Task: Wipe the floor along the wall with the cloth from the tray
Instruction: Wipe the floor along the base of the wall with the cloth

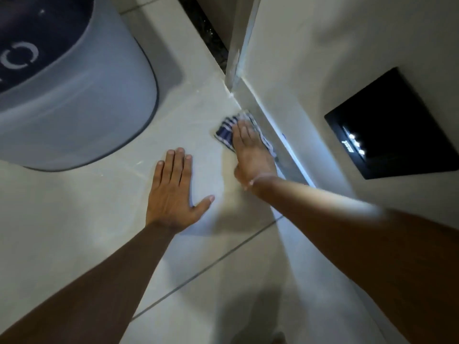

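While the left hand (173,192) lies flat and empty on the floor (99,219), the right hand (250,150) presses open-palmed on the striped cloth (224,131) beside the wall (298,70).

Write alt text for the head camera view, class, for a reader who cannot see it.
A person's right hand presses a blue-and-white striped cloth flat on the pale tiled floor against the base of the wall. The left hand rests open on the tiles nearby; a large grey appliance stands to the left.
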